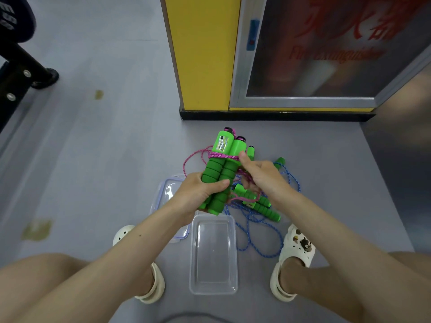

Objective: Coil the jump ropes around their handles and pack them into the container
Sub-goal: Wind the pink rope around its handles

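Note:
My left hand (198,192) grips a pair of green foam jump rope handles (220,169) held side by side above the floor. A pink rope (221,156) is wound several turns round their upper part. My right hand (258,176) pinches the loose pink rope just right of the handles. More green handles (263,206) and a tangled blue rope (256,231) lie on the floor under my right hand. A clear plastic container (213,255) stands open and holds nothing, between my feet.
The container's clear lid (166,190) lies on the grey floor left of the ropes, partly under my left arm. A yellow pillar (203,52) and a fire extinguisher cabinet (314,54) rise behind. Black equipment legs (25,71) stand far left. White clogs (296,245) flank the container.

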A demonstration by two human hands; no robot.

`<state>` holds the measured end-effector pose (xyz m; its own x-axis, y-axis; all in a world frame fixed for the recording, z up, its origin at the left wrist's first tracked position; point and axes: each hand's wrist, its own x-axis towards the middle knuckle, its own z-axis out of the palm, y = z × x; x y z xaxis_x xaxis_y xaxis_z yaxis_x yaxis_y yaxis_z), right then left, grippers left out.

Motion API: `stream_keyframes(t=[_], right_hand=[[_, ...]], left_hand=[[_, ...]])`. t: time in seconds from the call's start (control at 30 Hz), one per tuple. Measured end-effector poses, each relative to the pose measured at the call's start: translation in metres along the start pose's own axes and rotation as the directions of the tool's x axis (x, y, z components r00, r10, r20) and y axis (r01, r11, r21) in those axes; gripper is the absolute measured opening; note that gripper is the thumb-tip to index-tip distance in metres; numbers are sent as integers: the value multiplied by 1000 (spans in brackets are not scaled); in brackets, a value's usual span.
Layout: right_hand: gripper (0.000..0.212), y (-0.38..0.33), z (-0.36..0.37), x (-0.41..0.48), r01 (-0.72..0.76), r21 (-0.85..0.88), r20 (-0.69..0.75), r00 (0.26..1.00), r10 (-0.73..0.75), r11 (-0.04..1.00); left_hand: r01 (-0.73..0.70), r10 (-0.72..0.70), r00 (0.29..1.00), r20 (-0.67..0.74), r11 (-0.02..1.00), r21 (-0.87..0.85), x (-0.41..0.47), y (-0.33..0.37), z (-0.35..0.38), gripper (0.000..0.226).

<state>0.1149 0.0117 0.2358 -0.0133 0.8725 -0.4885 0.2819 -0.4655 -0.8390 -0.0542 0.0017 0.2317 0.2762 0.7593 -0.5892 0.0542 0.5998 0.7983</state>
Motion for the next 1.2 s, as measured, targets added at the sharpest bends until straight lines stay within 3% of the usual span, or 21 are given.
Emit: stream_keyframes(t=[0.07, 0.17, 0.2, 0.37, 0.47, 0.57, 0.7, 0.87, 1.13, 1.2], right_hand=[[56, 0, -3, 0, 54, -42, 3, 999, -54, 998], [19, 0, -8, -1, 97, -76, 26, 995, -95, 992], [17, 1, -8, 0, 98, -90, 13, 995, -97, 991], [32, -2, -6, 1, 54, -47, -48, 997, -56, 997], [32, -8, -3, -3, 58, 31, 51, 997, -59, 998], [28, -9, 2, -7, 77, -10, 146, 986, -74, 997], [24, -12, 7, -10, 96, -80, 188, 979, -80, 992], [24, -14, 11, -12, 46, 1, 257, 965, -44, 999], [19, -15, 9, -9, -11, 42, 207, 978, 2, 999], [28, -14, 10, -9, -11, 32, 178, 984, 6, 999]], left_hand=[[2, -2, 999, -46, 1000, 2, 1, 2, -3, 25], [-23, 31, 994, -102, 997, 76, 2, 4, -10, 21], [-37, 51, 992, -117, 992, 119, 2, 4, -11, 17], [-147, 229, 953, -199, 922, 359, 4, 0, -11, 8], [-167, 399, 878, -263, 772, 613, 4, 2, -11, 18], [-105, 455, 846, -279, 653, 750, 3, 0, -9, 20], [-47, 536, 805, -253, 484, 874, 2, -6, -6, 27], [-3, 601, 781, -170, 275, 961, 0, -9, -1, 30], [-62, 593, 800, -86, 224, 973, 0, -19, 6, 71], [-93, 604, 795, -56, 213, 973, 1, -21, 7, 77]])
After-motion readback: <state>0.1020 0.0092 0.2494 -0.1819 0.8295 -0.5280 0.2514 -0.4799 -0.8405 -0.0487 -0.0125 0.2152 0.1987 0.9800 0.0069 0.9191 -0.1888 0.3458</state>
